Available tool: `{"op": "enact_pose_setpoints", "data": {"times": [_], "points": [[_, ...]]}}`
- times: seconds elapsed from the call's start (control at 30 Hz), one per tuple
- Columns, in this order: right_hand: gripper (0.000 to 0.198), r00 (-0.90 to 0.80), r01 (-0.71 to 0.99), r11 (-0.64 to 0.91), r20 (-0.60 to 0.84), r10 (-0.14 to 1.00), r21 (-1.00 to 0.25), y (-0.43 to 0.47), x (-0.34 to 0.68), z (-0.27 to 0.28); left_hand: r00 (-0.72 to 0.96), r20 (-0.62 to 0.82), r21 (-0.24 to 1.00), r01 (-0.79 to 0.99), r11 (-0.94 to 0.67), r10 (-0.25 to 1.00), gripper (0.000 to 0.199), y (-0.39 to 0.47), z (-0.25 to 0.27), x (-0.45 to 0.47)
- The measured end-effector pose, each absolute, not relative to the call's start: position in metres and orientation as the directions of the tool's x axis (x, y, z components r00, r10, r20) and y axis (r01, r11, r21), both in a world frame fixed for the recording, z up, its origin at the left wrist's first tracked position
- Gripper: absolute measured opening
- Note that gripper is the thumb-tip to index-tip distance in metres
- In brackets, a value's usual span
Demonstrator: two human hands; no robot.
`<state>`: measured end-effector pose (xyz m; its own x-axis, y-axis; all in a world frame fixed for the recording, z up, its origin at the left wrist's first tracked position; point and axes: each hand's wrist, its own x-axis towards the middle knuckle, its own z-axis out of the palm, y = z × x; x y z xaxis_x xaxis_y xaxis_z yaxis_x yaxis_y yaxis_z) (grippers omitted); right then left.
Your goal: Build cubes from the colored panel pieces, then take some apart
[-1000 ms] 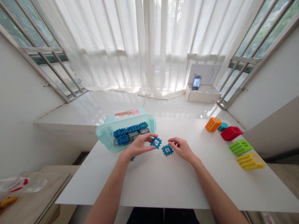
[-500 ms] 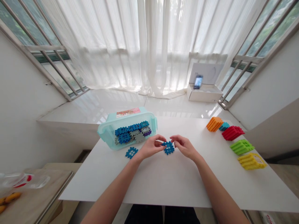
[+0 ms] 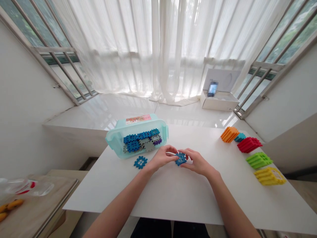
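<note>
Here, just in front of the teal bin (image 3: 116,142), my left hand (image 3: 162,158) and right hand (image 3: 196,162) both pinch blue waffle tiles (image 3: 181,159), edges together so the teeth can mesh.

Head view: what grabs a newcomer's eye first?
Both hands, left hand and right hand, pinch blue waffle tiles together at the middle of the white table. Behind-left lies a tipped teal bin of tiles; along the right edge runs a row of coloured block stacks.
</note>
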<state>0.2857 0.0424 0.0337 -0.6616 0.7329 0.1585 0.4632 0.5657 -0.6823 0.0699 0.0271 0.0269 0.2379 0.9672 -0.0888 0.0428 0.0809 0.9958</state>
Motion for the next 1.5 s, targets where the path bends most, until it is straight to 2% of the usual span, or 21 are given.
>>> {"op": "enact_pose_setpoints", "data": {"times": [0.13, 0.23, 0.33, 0.4, 0.5, 0.67, 0.8, 0.93, 1.03, 1.17, 1.33, 1.5], "points": [[0.053, -0.656, 0.46, 0.568, 0.169, 0.735, -0.682, 0.04, 0.285, 0.036, 0.24, -0.061, 0.998, 0.046, 0.052, 0.969, 0.034, 0.027, 0.027, 0.072], [0.05, -0.62, 0.487, 0.568, 0.196, 0.76, -0.664, 0.044, 0.291, 0.035, 0.245, 0.064, 0.978, 0.179, -0.11, 0.967, 0.036, 0.026, 0.027, 0.07], [0.049, -0.557, 0.558, 0.523, 0.176, 0.812, -0.645, 0.051, 0.301, 0.033, 0.298, 0.203, 0.817, 0.474, -0.329, 0.933, 0.059, 0.025, 0.025, 0.065], [0.049, -0.527, 0.591, 0.482, 0.143, 0.838, -0.647, 0.055, 0.308, 0.032, 0.348, 0.195, 0.687, 0.619, -0.381, 0.917, 0.071, 0.023, 0.023, 0.062], [0.052, -0.529, 0.592, 0.451, 0.099, 0.843, -0.668, 0.057, 0.31, 0.029, 0.377, 0.178, 0.591, 0.698, -0.405, 0.909, 0.069, 0.022, 0.02, 0.063], [0.052, -0.567, 0.546, 0.438, 0.07, 0.821, -0.715, 0.054, 0.303, 0.026, 0.391, 0.239, 0.568, 0.686, -0.454, 0.889, 0.055, 0.019, 0.017, 0.074], [0.051, -0.584, 0.525, 0.434, 0.061, 0.809, -0.732, 0.053, 0.301, 0.025, 0.411, 0.237, 0.604, 0.647, -0.465, 0.88, 0.054, 0.02, 0.015, 0.077], [0.054, -0.6, 0.555, 0.444, 0.032, 0.8, -0.703, 0.053, 0.299, 0.024, 0.459, 0.237, 0.652, 0.579, -0.49, 0.856, 0.055, 0.024, 0.015, 0.069], [0.055, -0.595, 0.593, 0.452, 0.017, 0.804, -0.667, 0.052, 0.296, 0.022, 0.506, 0.237, 0.666, 0.538, -0.518, 0.83, 0.041, 0.027, 0.016, 0.063], [0.055, -0.591, 0.617, 0.459, 0.009, 0.807, -0.64, 0.052, 0.295, 0.02, 0.534, 0.249, 0.632, 0.543, -0.553, 0.808, 0.025, 0.03, 0.015, 0.061], [0.055, -0.594, 0.609, 0.462, 0.015, 0.804, -0.645, 0.054, 0.296, 0.018, 0.533, 0.258, 0.587, 0.576, -0.569, 0.806, 0.02, 0.029, 0.012, 0.063], [0.057, -0.617, 0.559, 0.43, -0.009, 0.787, -0.709, 0.057, 0.306, 0.019, 0.528, 0.267, 0.573, 0.585, -0.573, 0.806, 0.017, 0.028, 0.014, 0.063]]}}
